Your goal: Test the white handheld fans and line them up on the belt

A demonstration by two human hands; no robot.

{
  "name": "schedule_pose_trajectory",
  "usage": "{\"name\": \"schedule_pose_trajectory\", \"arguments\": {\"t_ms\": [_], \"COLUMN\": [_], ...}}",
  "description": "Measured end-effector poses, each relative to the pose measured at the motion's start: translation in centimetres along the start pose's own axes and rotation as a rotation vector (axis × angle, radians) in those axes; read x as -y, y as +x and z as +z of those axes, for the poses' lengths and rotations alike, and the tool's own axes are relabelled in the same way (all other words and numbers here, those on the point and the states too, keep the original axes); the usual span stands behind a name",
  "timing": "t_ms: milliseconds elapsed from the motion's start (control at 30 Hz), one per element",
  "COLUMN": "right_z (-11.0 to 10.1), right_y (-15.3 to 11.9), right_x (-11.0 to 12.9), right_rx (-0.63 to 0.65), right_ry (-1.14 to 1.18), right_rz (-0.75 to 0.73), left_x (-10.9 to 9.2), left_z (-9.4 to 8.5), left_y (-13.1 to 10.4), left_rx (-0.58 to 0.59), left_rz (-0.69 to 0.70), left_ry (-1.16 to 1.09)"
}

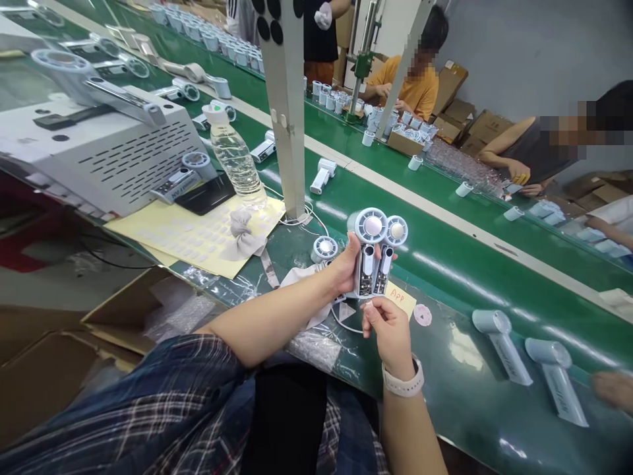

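My left hand [349, 267] is wrapped round two light-blue handheld devices [372, 226] held side by side, their round ends up and their open handles showing dark inner parts. Just below the handles, my right hand [384, 323] has its thumb and fingertips pinched together; whatever lies between them is too small to make out. A pale watch band circles the right wrist. Another round-ended device [325, 248] lies on the bench left of my left hand, beside a grey cloth [299, 277]. A yellow note [401, 300] marked "APP" sits behind my right hand.
Two devices [502, 346] lie at the right, near another person's blurred hand [613, 389]. A metal post [291, 132], water bottle [236, 158], sticker sheet [198, 237] and white machine [133, 158] stand or lie at the left. People work across the green conveyor [445, 244].
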State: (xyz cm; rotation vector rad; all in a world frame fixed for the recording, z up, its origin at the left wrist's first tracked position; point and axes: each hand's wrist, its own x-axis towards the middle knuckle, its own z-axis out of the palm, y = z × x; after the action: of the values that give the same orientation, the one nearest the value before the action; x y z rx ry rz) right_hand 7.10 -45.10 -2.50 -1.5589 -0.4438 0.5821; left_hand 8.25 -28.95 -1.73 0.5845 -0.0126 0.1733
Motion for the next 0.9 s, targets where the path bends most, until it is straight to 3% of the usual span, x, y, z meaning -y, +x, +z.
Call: {"name": "schedule_pose_trajectory", "arguments": {"t_ms": [67, 267, 400, 567, 733, 900], "right_z": [0.0, 1.9, 2.5, 2.0, 1.9, 1.7], "right_y": [0.0, -0.3, -0.3, -0.3, -0.5, -0.2], "right_x": [-0.1, -1.3, -2.1, -1.9, -1.4, -1.5], "right_rx": [0.029, -0.126, -0.131, -0.095, -0.123, -0.212], "right_ry": [-0.028, 0.182, 0.262, 0.09, -0.084, 0.008], "right_rz": [0.008, 0.014, 0.007, -0.099, -0.328, -0.202], "left_x": [0.0, 0.1, 0.6, 0.8, 0.2, -0.4], "left_z": [0.1, 0.4, 0.7, 0.6, 0.5, 0.5], "left_y": [0.0, -0.2, -0.7, -0.6, -0.1, -0.3], "left_rx": [0.001, -0.055, -0.071, -0.12, -0.15, -0.047], "left_rz": [0.007, 0.102, 0.17, 0.157, 0.104, 0.075], "left_ry": [-0.002, 0.063, 0.121, 0.116, -0.08, -0.089]}}
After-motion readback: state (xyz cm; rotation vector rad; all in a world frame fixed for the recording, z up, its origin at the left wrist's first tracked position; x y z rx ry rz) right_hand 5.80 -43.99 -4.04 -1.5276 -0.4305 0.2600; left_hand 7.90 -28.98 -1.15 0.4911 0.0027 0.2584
